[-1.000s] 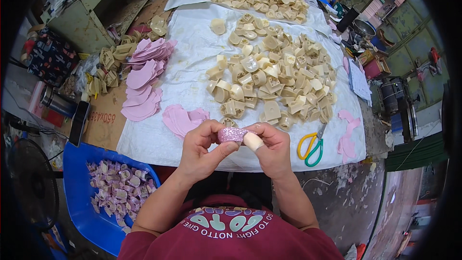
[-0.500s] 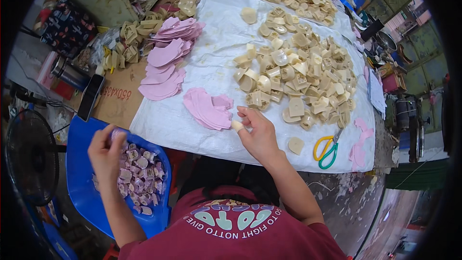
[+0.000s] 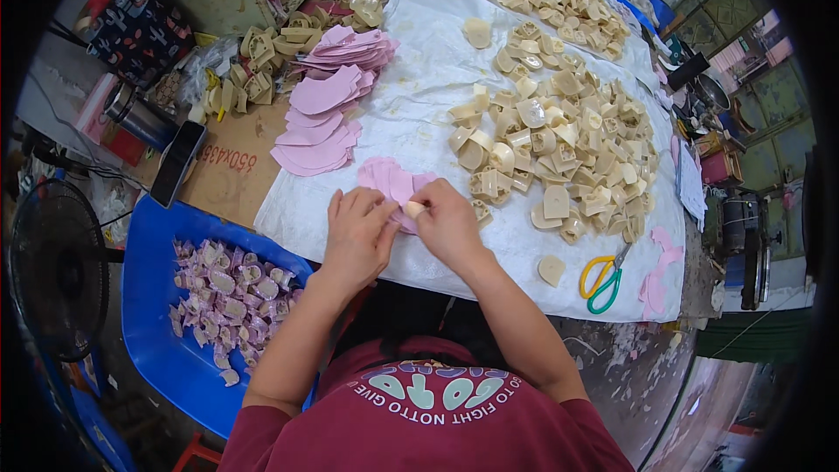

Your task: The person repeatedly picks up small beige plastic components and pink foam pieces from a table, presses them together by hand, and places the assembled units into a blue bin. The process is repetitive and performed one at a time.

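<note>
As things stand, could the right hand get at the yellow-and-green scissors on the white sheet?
Probably yes. The scissors lie in the open on the white sheet, just right of the right hand, nothing between. But that hand is pinching a small cream piece.

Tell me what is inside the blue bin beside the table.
The blue bin holds a heap of pink-wrapped pieces spread over its middle, with bare blue floor around them. Whatever lies under the heap is covered.
</note>
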{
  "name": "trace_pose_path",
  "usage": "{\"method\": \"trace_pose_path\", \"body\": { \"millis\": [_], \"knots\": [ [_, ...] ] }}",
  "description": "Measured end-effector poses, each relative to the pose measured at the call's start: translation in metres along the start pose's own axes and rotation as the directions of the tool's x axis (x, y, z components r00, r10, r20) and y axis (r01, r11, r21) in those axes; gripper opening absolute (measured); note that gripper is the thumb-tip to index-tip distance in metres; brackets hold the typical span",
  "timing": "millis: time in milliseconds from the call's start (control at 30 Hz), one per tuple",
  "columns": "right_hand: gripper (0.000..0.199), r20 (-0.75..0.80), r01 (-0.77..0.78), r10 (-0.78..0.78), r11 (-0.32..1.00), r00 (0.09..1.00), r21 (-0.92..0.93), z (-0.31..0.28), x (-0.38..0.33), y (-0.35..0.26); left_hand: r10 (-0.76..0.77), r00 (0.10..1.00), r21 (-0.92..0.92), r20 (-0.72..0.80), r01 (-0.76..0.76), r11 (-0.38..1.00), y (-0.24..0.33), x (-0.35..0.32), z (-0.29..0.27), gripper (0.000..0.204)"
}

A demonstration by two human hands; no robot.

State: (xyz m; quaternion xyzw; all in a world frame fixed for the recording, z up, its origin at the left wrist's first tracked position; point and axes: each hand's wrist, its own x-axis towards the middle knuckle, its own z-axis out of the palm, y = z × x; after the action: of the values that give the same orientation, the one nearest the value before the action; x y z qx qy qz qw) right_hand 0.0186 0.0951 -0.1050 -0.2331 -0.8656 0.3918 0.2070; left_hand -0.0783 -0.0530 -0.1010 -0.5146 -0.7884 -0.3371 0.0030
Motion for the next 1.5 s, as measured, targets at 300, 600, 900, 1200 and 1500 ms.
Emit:
{"method": "trace_pose_path", "body": {
  "millis": [300,600,900,1200,1500],
  "knots": [
    [0.017,-0.312,0.389,-0.393,0.918,0.865,-0.078,-0.071,-0.038,-0.005,-0.232,0.973,-0.632,-0.012,0.172,0.755,0.05,0.009,-0.007,0.035],
    [0.032,-0.464,-0.075,-0.104,0.933,0.88,-0.352,-0.131,-0.118,0.041,-0.351,0.772,-0.845,0.529,0.517,-0.138,0.065,0.029,0.022,0.034],
    [0.041,-0.386,-0.239,0.094,0.907,0.918,-0.347,-0.119,-0.136,0.042,-0.312,0.777,-0.826,0.546,0.437,-0.357,0.095,0.044,0.056,0.035],
    [0.033,-0.199,0.298,-0.285,0.954,0.938,0.04,-0.109,-0.086,-0.042,-0.319,0.739,-0.783,0.593,0.436,-0.445,0.122,0.048,0.04,0.041],
    [0.035,-0.054,-0.022,0.111,0.588,0.992,0.808,-0.095,-0.076,-0.061,-0.251,0.81,-0.828,0.53,0.43,-0.359,0.126,0.057,-0.003,0.039]
  ]
}}
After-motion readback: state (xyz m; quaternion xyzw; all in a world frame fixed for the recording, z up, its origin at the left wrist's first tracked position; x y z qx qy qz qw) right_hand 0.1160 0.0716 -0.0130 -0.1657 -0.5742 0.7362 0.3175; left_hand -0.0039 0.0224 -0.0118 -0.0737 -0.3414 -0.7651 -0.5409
